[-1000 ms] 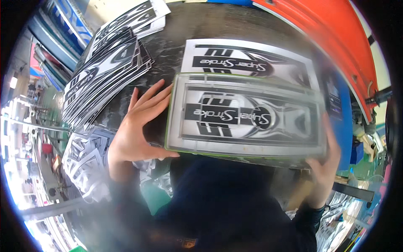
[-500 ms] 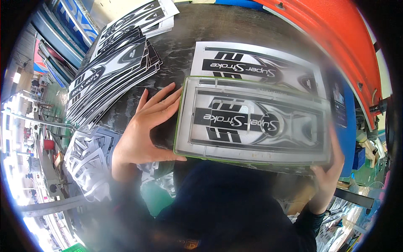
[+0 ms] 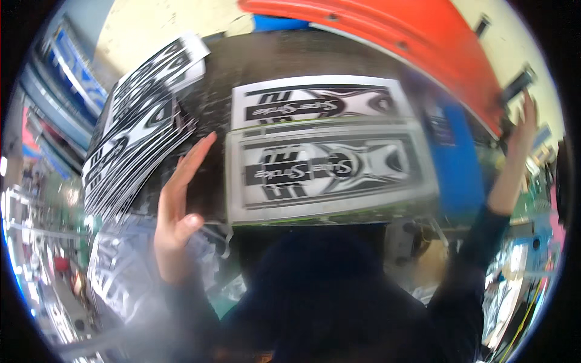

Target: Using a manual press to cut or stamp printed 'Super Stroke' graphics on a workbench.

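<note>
A clear, green-edged rectangular cutting die (image 3: 330,202) lies in front of me, over the near part of a white sheet printed in black and grey (image 3: 393,91). The printed pattern shows through it. My left hand (image 3: 178,199) is held just left of the die, apart from it, fingers stretched and thumb out, holding nothing. Far to the right, my right hand (image 3: 521,130) is raised beside the red machine arm, its blurred fingers stretched up close to a black handle (image 3: 519,83). Whether they touch the handle I cannot tell.
A fanned stack of printed sheets (image 3: 136,145) lies on the dark worktop (image 3: 254,57) at left. Cut scraps (image 3: 121,266) heap below it. The big red machine arm (image 3: 387,27) spans the back right. A blue panel (image 3: 457,169) lies right of the die.
Both hands have let go of the die. My right hand has swung up and right to the black handle; my left has drawn back slightly. The view has shifted.
</note>
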The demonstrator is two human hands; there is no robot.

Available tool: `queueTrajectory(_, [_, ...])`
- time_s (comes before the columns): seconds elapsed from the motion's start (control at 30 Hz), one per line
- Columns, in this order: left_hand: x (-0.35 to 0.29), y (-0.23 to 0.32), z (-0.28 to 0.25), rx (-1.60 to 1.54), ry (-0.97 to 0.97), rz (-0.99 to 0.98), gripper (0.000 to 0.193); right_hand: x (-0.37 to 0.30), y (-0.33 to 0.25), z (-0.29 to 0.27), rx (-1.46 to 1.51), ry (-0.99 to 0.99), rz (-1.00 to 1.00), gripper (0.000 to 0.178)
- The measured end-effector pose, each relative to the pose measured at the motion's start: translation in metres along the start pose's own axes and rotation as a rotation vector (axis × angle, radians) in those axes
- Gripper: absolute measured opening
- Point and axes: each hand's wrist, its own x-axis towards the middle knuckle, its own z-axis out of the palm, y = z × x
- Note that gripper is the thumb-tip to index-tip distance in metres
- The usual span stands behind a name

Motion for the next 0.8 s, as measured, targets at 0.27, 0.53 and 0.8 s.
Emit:
queueTrajectory(0.27, [-0.002, 0.007, 0.009, -0.046, 0.112, 0.094, 0.11, 0.042, 0.013, 0.034, 0.254, -0.088, 0.438, 0.023])
queueTrajectory(0.53, [-0.007, -0.003, 0.006, -0.081, 0.069, 0.201, 0.092, 0.007, -0.013, 0.026, 0.08, -0.198, 0.112, 0.022])
queueTrajectory(0.8, [-0.005, 0.028, 0.022, -0.028, 0.305, 0.202, 0.081, -0.092, -0.1, 0.024, 0.386, -0.287, 0.221, 0.023])
